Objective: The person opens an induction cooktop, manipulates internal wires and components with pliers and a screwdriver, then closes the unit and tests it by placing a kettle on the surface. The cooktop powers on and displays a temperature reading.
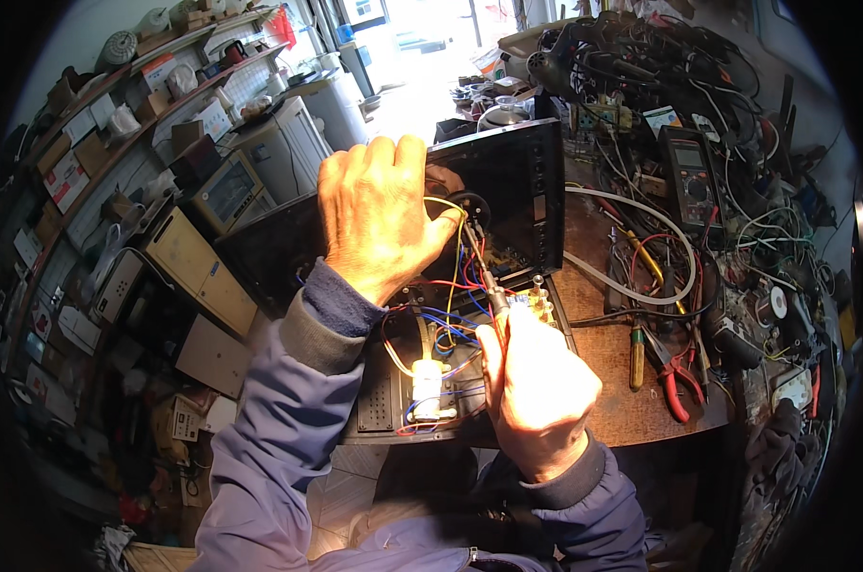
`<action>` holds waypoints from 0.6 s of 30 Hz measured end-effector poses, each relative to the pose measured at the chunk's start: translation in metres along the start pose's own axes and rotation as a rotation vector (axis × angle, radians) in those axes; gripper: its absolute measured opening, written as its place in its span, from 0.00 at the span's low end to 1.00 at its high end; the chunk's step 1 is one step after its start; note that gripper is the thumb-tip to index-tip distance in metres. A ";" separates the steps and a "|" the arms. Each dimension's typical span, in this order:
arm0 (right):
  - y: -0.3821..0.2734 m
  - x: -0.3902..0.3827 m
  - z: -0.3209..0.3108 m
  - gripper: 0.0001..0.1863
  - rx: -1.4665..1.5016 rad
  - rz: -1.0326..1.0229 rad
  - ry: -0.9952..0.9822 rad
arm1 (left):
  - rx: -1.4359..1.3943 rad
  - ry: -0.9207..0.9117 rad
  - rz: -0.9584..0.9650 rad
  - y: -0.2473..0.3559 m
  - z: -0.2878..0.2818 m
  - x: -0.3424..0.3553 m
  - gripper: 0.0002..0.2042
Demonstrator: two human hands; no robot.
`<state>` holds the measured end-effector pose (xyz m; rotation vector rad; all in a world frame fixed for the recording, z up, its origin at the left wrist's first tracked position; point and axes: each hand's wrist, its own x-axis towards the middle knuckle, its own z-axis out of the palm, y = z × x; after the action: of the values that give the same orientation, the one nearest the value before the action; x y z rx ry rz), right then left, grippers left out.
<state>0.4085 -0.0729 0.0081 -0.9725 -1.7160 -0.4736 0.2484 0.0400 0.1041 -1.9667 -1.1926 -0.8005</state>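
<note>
An opened appliance (379, 405) lies in front of me with its wiring bare. Its glossy black panel (532, 200) stands tilted up behind the wiring. My left hand (379, 214) is closed over the panel, its thumb beside a yellow wire (444, 202); the fingertips are hidden. My right hand (541, 386) grips a slim tool with a metal shaft (489, 277), pointing up toward the inside of the panel. Its tip is hard to make out among the wires. Red and blue wires (455, 316) run below it, near a white component (428, 389). Strong light washes out the right hand.
On the brown tabletop (603, 419) at right lie red-handled pliers (679, 386), a green-and-yellow screwdriver (636, 357) and a looped white hose (691, 272). A multimeter (691, 176) leans against heaped cables (632, 67). Loaded shelves (131, 81) line the left wall.
</note>
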 end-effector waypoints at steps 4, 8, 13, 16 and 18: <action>0.002 -0.004 0.009 0.15 -0.063 0.037 0.051 | -0.006 0.003 0.000 0.002 0.001 0.001 0.28; -0.002 0.001 0.007 0.16 -0.049 0.083 -0.007 | -0.001 0.008 -0.001 0.001 0.000 0.000 0.27; -0.007 0.002 -0.002 0.17 -0.048 0.113 -0.112 | -0.008 0.016 0.006 0.001 0.000 0.001 0.27; 0.001 0.003 0.002 0.17 -0.062 0.073 0.007 | -0.012 0.007 0.000 0.001 -0.001 0.000 0.27; -0.004 0.007 0.001 0.16 -0.086 0.141 -0.017 | -0.007 0.010 -0.002 0.001 -0.001 0.000 0.27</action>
<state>0.4038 -0.0721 0.0153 -1.1546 -1.6398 -0.4509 0.2491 0.0391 0.1042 -1.9653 -1.1879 -0.8162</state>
